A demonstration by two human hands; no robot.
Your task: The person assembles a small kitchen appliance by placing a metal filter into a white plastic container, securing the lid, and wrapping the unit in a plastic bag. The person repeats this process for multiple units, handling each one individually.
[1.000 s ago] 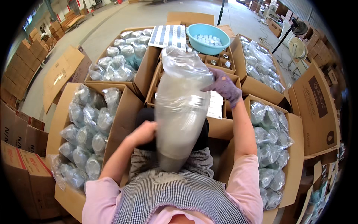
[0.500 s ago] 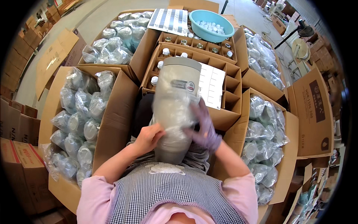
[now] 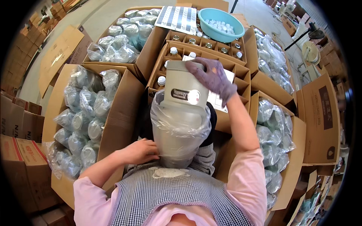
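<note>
Handling of a container and its wrap. The right hand [image 3: 212,78], gloved in purple, holds the dark top rim of a grey translucent container [image 3: 185,80]; its fingers lie bent over the rim, though the thumb cannot be made out. The container, below and to the left of this hand, leans over the person's lap, its lower body inside a clear plastic bag [image 3: 176,137]. The open edge of the bag gathers loosely around the container's middle, well below the gloved fingers.

The step in hand is judged to be the seating of the container in the bag. It is best done with the rim held steadily from above, the film's edge kept open all round, and light, even pressure, so that the thin film neither bunches nor tears; the lower end would profit from support by the other hand.

Pose: the right forearm reaches forward, the wrist bent so that the hand comes onto the rim from the right side. The left hand [image 3: 140,151], bare, lies low beside the bag's left side, palm down, fingers loosely curled against the film; whether they pinch it cannot be told. Beyond the right hand stands a divided carton [image 3: 222,121].
</note>
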